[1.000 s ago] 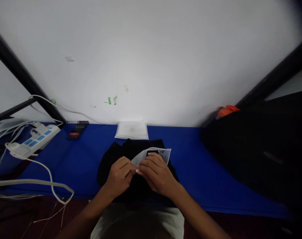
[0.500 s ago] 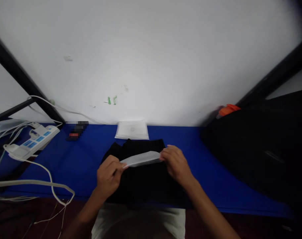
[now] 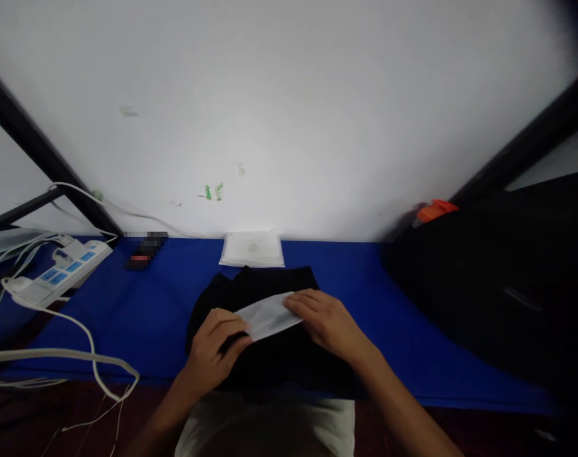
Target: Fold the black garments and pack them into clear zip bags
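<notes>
A folded white sheet, thin and strip-like, lies slanted over a dark cloth item at the front of the blue surface. The fingers and thumb of my left hand close on the sheet's left end. Across its right end rest the bent fingers of my right hand, gripping it from above; the right thumb is hidden. Black folds of the cloth stick out behind and to the left of both hands. Just beyond the cloth lies a flat white packet with a faint round mark.
On the left stands a white power strip with several cables. Between it and the packet is a pixelated dark object. A large black item covers the right side, an orange thing behind it. A white wall rises at the back.
The sheet has tilted, its left end coming down towards me, and more of its face shows. My right hand has shifted left along it, its fingers now lying over the top.
</notes>
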A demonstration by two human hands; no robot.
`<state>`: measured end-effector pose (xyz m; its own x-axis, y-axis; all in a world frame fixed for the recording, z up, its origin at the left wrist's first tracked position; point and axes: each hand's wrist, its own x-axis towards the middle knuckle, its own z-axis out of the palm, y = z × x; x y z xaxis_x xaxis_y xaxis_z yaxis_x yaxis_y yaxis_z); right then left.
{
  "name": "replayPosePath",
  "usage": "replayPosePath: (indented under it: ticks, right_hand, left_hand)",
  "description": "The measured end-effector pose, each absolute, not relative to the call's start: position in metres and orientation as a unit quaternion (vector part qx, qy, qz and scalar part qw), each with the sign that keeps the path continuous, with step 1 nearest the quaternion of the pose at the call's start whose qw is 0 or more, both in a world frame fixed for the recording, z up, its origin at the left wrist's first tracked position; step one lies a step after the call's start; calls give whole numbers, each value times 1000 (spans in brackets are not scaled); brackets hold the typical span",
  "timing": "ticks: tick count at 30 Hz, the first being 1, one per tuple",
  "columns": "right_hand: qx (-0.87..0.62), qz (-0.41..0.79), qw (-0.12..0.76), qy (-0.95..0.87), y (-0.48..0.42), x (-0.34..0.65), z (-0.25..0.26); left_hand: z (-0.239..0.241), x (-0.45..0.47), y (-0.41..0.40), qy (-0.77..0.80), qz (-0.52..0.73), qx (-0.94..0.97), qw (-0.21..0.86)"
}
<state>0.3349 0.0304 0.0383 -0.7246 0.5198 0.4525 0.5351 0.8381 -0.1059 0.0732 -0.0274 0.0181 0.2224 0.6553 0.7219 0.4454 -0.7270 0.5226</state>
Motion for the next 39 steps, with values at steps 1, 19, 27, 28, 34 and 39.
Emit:
replayPosePath:
  ticks: [1, 19, 27, 28, 34, 39]
  right_hand:
    - [-297, -32, 254, -920, 38, 341, 39]
    - [-411, 54, 286, -864, 80, 386, -12]
    - [-398, 192, 162, -882, -41, 369, -8]
    - [-406, 191, 171, -877, -44, 373, -9]
    - [-442, 197, 234, -843, -17, 390, 4]
    - [-487, 77, 260, -830, 54, 381, 1]
  left_hand:
    - [15, 68, -29, 386, 500, 769, 103]
    - [-15, -2, -49, 426, 194, 874, 129]
    - [-12, -7, -43, 434, 295, 845, 101]
    - [-11, -5, -42, 442, 305, 838, 98]
    - [-7, 5, -16, 528, 315, 787, 50]
    - [5, 22, 39, 600, 250, 760, -4]
